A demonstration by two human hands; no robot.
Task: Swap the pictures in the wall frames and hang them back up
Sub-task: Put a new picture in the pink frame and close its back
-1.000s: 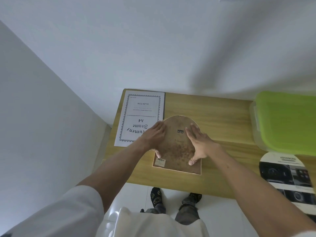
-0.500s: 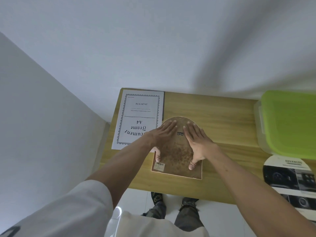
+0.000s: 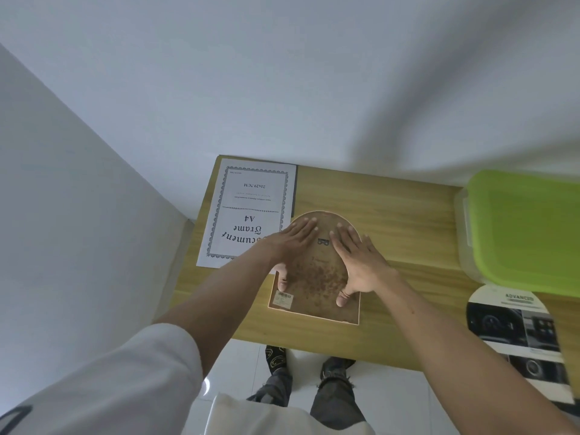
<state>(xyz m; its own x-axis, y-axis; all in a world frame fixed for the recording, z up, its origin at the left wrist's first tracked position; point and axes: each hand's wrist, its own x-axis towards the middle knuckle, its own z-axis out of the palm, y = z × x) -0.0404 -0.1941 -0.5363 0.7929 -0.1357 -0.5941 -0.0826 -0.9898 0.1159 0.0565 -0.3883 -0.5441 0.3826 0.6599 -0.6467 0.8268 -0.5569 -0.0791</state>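
Frame backs are what I'm looking at: the arched frame (image 3: 317, 271) lies face down near the front edge of the wooden table (image 3: 392, 215), its brown backing board up, a small metal hanger (image 3: 323, 242) near the arched top and a barcode sticker (image 3: 283, 299) at the near left corner. My left hand (image 3: 293, 246) lies flat on the left side of the board, fingers straight and spread toward the arch, thumb near the left edge. My right hand (image 3: 357, 262) is flat on the right side, fingers straight, thumb pressing down near the lower right. Neither hand grips anything; both are pressing with open palms.

Just left of the frame, partly under my left wrist, is a printed sheet (image 3: 251, 211) reading "Document Frame A4", with a dark edge showing along its right side that may be a second frame beneath it; I cannot tell. At the far right of the table lies an arch-topped print (image 3: 514, 324) showing car dashboards, next to a plastic box with a green lid (image 3: 527, 227).

My judgement: the task is somewhere in the middle. The frames are off the wall, and at least one picture lies loose. I cannot tell whether the arched frame holds a picture at all. The hanging is still to do.
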